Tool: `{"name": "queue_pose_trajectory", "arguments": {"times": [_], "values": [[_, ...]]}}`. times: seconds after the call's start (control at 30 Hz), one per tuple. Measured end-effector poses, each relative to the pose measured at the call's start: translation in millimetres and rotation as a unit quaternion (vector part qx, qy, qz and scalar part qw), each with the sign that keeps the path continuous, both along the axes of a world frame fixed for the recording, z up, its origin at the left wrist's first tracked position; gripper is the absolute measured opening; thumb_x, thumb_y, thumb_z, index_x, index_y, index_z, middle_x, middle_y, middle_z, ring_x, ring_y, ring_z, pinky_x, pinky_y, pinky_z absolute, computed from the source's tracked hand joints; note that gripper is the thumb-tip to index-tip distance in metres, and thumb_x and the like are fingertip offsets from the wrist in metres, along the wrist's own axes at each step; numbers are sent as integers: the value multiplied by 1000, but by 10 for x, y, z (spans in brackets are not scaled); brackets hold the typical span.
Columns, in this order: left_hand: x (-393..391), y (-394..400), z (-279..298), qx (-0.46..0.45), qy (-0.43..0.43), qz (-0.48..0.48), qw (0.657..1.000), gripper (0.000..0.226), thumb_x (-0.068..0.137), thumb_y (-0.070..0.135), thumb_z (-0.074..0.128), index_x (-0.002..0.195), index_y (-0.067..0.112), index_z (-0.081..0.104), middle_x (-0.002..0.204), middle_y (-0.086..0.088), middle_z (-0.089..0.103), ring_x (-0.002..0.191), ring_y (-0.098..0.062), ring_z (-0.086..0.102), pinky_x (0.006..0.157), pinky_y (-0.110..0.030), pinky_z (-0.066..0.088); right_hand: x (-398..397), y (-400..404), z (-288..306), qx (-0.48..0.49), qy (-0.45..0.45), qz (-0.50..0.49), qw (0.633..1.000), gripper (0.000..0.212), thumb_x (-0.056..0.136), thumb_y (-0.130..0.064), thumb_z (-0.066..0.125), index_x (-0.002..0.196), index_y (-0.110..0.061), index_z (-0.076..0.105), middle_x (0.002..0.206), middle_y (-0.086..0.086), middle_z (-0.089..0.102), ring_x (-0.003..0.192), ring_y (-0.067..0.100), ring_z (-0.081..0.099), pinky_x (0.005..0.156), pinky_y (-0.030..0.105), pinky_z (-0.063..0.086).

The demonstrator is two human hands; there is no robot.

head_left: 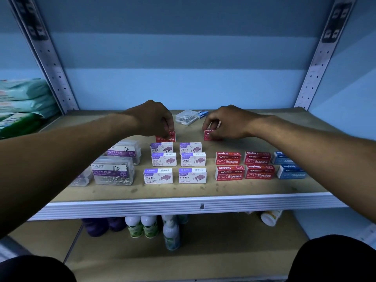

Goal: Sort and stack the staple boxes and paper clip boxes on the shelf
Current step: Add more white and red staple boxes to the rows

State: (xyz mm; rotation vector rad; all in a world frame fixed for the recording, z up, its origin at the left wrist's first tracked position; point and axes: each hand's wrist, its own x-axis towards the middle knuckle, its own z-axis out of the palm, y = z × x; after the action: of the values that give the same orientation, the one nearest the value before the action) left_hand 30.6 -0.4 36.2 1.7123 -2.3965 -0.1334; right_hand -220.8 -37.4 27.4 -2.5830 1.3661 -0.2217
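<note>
Staple boxes and paper clip boxes lie in groups on the wooden shelf (pixel 264 188). At the back of the groups, the left hand (pixel 151 119) pinches a red staple box (pixel 166 136) between curled fingertips, the box resting on or just above the shelf, right behind the white-and-purple staple boxes (pixel 176 162). The right hand (pixel 227 122) pinches a second red staple box (pixel 208 135) from above in the same way, its grip curled round the box's top edge; that box sits on the shelf, behind and left of the stacked red staple boxes (pixel 244 165). The two held boxes are apart, with bare shelf between them. Blue staple boxes (pixel 289 166) stand just right of the red stacks, under the right forearm. Clear paper clip boxes (pixel 117 164) stand at the left, under the left forearm. Behind both hands lie a clear plastic box of clips (pixel 186 117) and a small blue box (pixel 203 114) touching it. Bottles (pixel 150 226) stand on the lower shelf.
</note>
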Motion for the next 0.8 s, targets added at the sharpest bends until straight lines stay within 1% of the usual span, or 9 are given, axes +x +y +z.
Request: {"name": "queue_pose_trajectory", "arguments": {"times": [0.07, 0.1, 0.27, 0.4, 0.47, 0.57, 0.63, 0.73, 0.8], "values": [[-28, 8, 7, -4, -4, -1, 1000, 15, 81, 11, 72, 93, 20, 75, 91, 5, 73, 84, -9, 63, 80, -27, 52, -6, -3, 13, -11, 6, 1, 1000, 24, 90, -14, 65, 108, -27, 74, 106, -7, 71, 95, 7, 62, 85, 27, 51], [-44, 12, 17, -7, -6, -1, 1000, 15, 80, 11, 72, 92, 20, 75, 91, 4, 73, 86, -11, 65, 80, -27, 52, -11, -3, 24, -16, 10, 0, 1000, 25, 90, -12, 65, 107, -27, 75, 105, -7, 72, 94, 7, 63, 84, 26, 51], [-223, 51, 132, -33, 10, -17, 999, 16, 82, 12, 71, 94, 22, 76, 92, 7, 72, 89, -10, 64, 81, -27, 51, -133, 47, 125, -23, 2, -6, 1000, 24, 89, -14, 66, 102, -33, 74, 103, -10, 72, 96, 6, 64, 86, 28, 53], [-473, 78, 215, -40, 22, -30, 999, 14, 82, 17, 72, 92, 27, 75, 88, 13, 67, 90, -8, 62, 78, -25, 50, -319, 136, 150, -13, -11, -18, 1000, 24, 88, -14, 68, 94, -37, 72, 100, -11, 72, 90, 0, 63, 82, 24, 52], [-616, 90, 234, -40, 27, -40, 998, 14, 82, 18, 72, 93, 27, 75, 90, 14, 67, 89, -7, 62, 77, -24, 49, -419, 188, 149, -10, -6, -23, 1000, 24, 87, -16, 69, 91, -40, 71, 99, -13, 73, 91, 1, 64, 86, 28, 54], [-824, 103, 238, -40, 29, -55, 997, 15, 82, 20, 73, 96, 24, 76, 92, 12, 69, 88, -5, 62, 72, -20, 44, -568, 260, 154, -3, -5, -30, 1000, 23, 86, -19, 70, 92, -41, 71, 97, -16, 72, 91, 1, 65, 89, 32, 55], [-953, 108, 233, -36, 32, -65, 997, 16, 82, 21, 74, 97, 23, 76, 93, 12, 71, 88, -5, 63, 73, -20, 46, -665, 298, 155, -4, -4, -35, 999, 23, 86, -19, 70, 92, -41, 71, 97, -16, 72, 91, 1, 65, 89, 33, 56], [-1104, 125, 212, -28, 40, -79, 996, 15, 81, 22, 75, 96, 23, 76, 92, 11, 72, 89, -5, 65, 78, -24, 51, -767, 342, 152, -7, 0, -41, 999, 23, 85, -18, 71, 91, -40, 71, 96, -15, 72, 92, 2, 65, 89, 33, 56], [-1187, 132, 187, -24, 38, -90, 995, 15, 80, 22, 76, 95, 22, 76, 91, 10, 73, 88, -5, 65, 79, -24, 52, -812, 370, 143, -8, -1, -46, 999, 24, 85, -17, 71, 93, -39, 72, 96, -15, 73, 91, 3, 66, 88, 31, 55]]}}
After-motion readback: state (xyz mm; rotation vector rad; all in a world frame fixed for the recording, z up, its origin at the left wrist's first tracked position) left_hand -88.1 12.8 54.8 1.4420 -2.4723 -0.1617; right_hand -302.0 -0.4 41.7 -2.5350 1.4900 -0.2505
